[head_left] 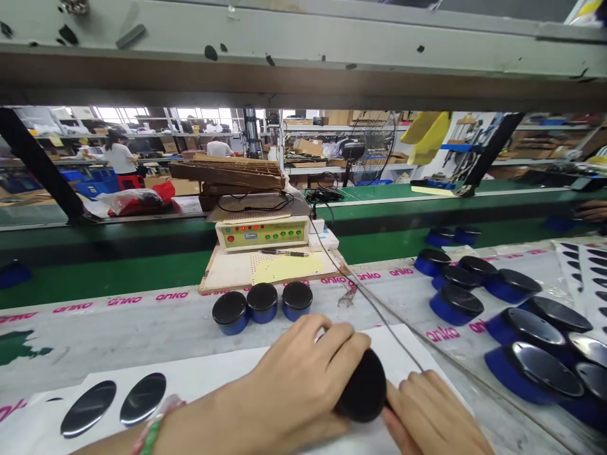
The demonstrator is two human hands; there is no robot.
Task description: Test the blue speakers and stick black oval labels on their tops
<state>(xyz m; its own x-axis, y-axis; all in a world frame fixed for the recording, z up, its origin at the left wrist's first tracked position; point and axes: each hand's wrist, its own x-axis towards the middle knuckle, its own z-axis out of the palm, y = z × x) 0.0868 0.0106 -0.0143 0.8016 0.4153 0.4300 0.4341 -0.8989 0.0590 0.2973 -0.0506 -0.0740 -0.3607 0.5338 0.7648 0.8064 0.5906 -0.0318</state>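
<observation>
My left hand (308,373) is wrapped around a round device with a black top face (364,388), tilted on its side above the white sheets. Close against the device's right side, the fingers of my right hand (427,411) are closed on the end of a thin black cable (393,332). Whether its tip sits in the device is hidden by my fingers. Beyond my hands, three similar blue round devices with black tops (262,302) stand in a row. Glossy black discs (143,398) lie on a white sheet (199,373) left of my forearm.
A tester box (265,232) with red lights and green buttons stands on a board (227,268) with a pen (284,252). Several blue devices (531,373) crowd the right. Behind runs a green conveyor (379,240); overhead hangs a shelf (303,50). A co-worker's hand (595,210) shows far right.
</observation>
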